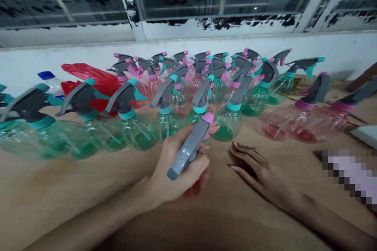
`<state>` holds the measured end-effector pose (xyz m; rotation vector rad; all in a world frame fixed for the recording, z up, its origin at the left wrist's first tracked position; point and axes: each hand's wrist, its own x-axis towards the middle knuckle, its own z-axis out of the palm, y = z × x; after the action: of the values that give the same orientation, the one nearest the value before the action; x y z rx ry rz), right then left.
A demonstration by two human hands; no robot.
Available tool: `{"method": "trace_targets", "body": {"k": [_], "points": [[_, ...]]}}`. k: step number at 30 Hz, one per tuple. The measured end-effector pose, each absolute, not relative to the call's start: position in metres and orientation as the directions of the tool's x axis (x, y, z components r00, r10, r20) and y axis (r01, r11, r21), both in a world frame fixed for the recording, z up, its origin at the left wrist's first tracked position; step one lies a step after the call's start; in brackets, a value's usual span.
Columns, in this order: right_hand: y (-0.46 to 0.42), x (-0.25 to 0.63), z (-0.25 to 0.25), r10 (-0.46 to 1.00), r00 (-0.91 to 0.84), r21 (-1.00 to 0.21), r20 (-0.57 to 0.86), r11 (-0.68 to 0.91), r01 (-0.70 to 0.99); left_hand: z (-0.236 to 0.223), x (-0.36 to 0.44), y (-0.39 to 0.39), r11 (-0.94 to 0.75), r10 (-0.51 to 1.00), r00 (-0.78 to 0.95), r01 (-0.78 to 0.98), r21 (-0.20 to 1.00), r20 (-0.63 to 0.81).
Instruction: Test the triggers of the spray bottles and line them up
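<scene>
My left hand (pixel 169 160) is wrapped round the neck of a spray bottle (pixel 190 147) with a grey head and a pink nozzle. Its clear body, tinted red, shows only in part below my fingers. To the right, my right hand (pixel 259 164) lies low over the table with its fingers stretched out, holding nothing. Just beyond both hands stands a row of green spray bottles (pixel 228 121) with grey heads and turquoise collars. Pink spray bottles (pixel 304 125) with pink collars stand beyond my right hand.
Many more spray bottles, pink and green, crowd the back of the wooden table (pixel 118 176). A red plastic bag (pixel 88 72) and a blue-capped bottle (pixel 48 80) are at the back left. A white object (pixel 366 135) lies at the right edge. Windows line the wall behind.
</scene>
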<state>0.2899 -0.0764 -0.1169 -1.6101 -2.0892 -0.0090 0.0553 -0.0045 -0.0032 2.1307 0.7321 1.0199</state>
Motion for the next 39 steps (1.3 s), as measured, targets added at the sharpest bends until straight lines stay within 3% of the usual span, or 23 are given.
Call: {"method": "trace_targets", "body": {"k": [28,39], "points": [[-0.075,0.291,-0.117,0.905,-0.179,-0.294,0.385,0.304,0.906,0.006,0.056,-0.003,-0.623,0.682,0.573,0.131,0.771,0.454],[-0.075,0.292,-0.119,0.897,-0.186,-0.287,0.402,0.316,0.904,0.010,0.054,-0.002,-0.684,0.631,0.602,0.136,0.716,0.489]]}}
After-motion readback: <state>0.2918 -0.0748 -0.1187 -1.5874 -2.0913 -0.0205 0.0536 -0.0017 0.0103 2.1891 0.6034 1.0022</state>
